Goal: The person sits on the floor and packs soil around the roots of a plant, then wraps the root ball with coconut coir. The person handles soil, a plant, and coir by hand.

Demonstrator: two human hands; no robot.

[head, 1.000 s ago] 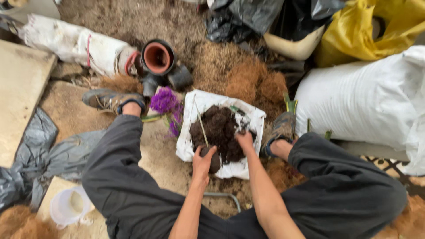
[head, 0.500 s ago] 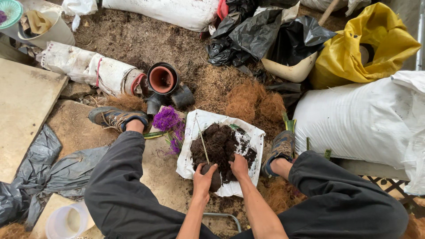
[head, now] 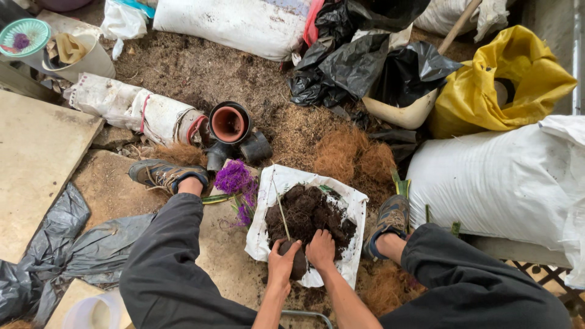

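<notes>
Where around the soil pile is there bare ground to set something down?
Freest is the flat slab at far left, and the bare concrete between the person's leg and the white sheet. Around the soil pile it is crowded: both hands at its near edge, purple flowers to its left, pots and coir beyond.

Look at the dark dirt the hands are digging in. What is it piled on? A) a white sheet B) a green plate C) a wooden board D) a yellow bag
A: the soil pile lies on a white sheet spread on the ground, with the left hand and right hand pressed into its near edge.
</notes>
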